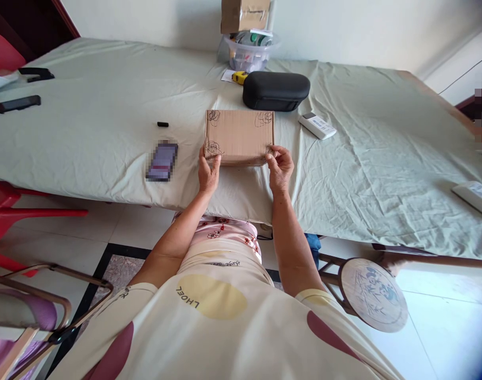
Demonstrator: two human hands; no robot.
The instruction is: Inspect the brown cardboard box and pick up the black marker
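Observation:
A brown cardboard box (239,134) with black scribbles at its corners is on the near middle part of the table. My left hand (209,171) grips its near left corner, thumb on top and fingers along the side. At the near right corner, my right hand (280,166) pinches the box between thumb and fingers. The box looks closed; its underside is hidden. Left of it lie a phone (162,162), blurred out, and a small black stick-like piece (162,124).
Behind the box sit a black hard case (276,91), a yellow item (239,77) and a plastic tub (251,53). A white device (317,125) lies to the right. A round stool (373,294) and a red chair (7,221) flank the cloth-covered table (106,116).

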